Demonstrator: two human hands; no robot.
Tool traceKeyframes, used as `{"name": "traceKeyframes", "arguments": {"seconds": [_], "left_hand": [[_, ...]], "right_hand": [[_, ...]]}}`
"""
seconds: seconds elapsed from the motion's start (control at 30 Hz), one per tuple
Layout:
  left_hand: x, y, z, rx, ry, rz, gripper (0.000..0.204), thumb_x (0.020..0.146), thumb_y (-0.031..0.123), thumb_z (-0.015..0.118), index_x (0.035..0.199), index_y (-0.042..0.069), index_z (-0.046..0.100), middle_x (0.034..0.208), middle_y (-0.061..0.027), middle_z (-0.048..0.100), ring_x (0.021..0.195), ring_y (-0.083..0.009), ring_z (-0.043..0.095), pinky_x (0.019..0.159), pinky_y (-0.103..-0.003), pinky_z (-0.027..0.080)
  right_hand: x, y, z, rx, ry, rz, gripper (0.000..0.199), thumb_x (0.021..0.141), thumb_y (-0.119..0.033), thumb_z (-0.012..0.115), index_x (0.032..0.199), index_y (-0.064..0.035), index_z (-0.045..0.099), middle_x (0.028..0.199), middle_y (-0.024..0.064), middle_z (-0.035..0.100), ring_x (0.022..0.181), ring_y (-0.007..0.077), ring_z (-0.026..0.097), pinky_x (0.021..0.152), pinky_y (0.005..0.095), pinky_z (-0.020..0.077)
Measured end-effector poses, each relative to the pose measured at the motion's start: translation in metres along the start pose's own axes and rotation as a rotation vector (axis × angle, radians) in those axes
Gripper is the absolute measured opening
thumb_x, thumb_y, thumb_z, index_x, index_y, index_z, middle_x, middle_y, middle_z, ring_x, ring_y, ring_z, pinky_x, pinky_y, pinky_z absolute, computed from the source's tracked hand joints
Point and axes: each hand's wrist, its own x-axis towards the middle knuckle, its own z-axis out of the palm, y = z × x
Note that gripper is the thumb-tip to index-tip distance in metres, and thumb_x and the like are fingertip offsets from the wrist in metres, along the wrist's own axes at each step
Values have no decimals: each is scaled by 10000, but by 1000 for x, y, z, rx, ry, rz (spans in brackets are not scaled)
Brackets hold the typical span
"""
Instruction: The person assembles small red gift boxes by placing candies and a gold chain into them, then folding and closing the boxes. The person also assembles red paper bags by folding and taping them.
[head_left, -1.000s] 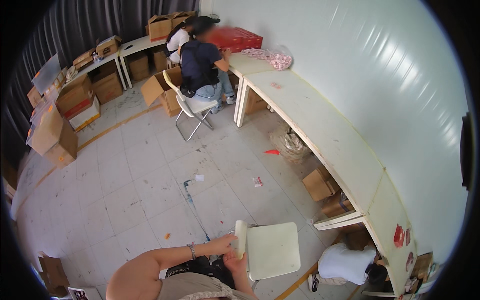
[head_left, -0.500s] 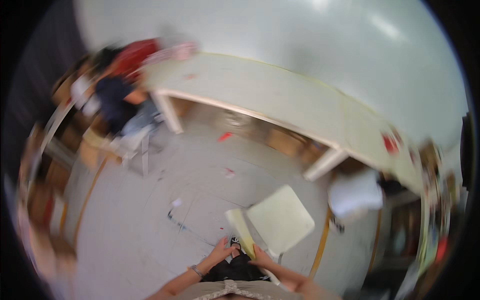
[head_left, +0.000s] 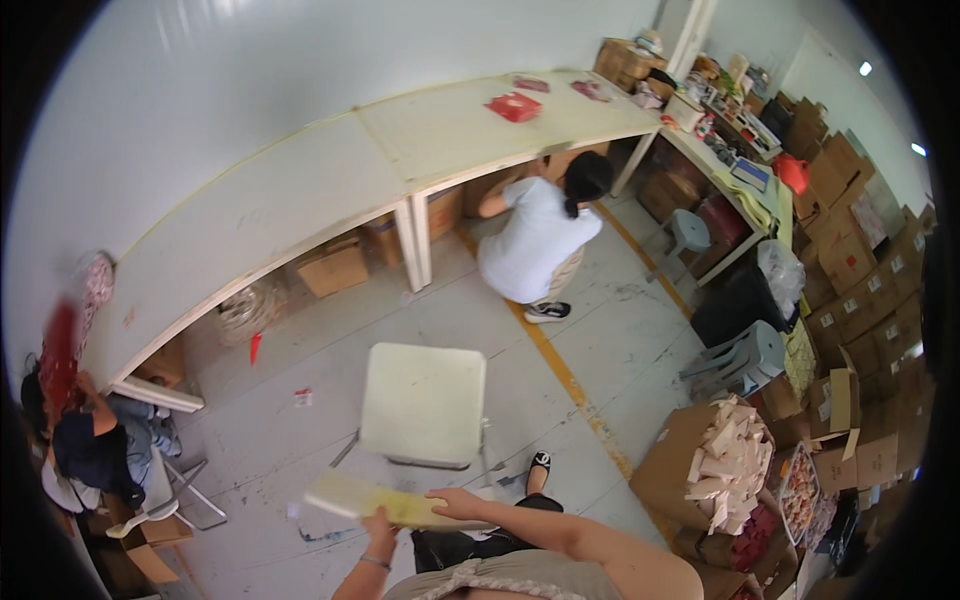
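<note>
Now left hand (head_left: pixel 379 530), right hand (head_left: pixel 459 503) gripping chair backrest (head_left: pixel 400 504), view swung right

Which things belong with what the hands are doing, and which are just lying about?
In use:
folding chair
its backrest, held by left hand and right hand

Lying about:
red scrap on floor
red packet on table
grey stools
box of pale scraps

Chair seat (head_left: pixel 424 402) blocks way ahead of hands (head_left: pixel 460 503); open floor (head_left: pixel 255 445) at left; crouching person (head_left: pixel 538 240) beyond
</note>
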Motion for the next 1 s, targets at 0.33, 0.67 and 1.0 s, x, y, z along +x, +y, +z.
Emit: {"name": "traceKeyframes", "arguments": {"seconds": [0.33,0.67,1.0], "left_hand": [[-48,-41,55,1591,528,-95,507,885,231,586,1309,24,404,1190,-202,563,1059,-292,588,893,-475,443],[-112,-62,276,2003,119,-494,568,886,333,481,1416,163,373,1412,-135,410,1340,-337,290,1069,-559,175],[-73,13,504,1546,368,-114,749,746,228,644,1401,74,314,1478,-172,258,1327,-360,301,1009,-529,348]], "right_hand": [[-303,259,-336,-56,472,581,249,875,-224,533,937,-11,645,842,133,673,634,265,547,612,332,471],[-292,331,-558,61,400,563,261,912,-263,517,1031,-88,669,918,109,682,864,282,638,765,380,504],[-148,268,-565,244,0,338,249,889,-142,554,1096,-40,649,954,68,694,867,125,636,780,266,498]]}}
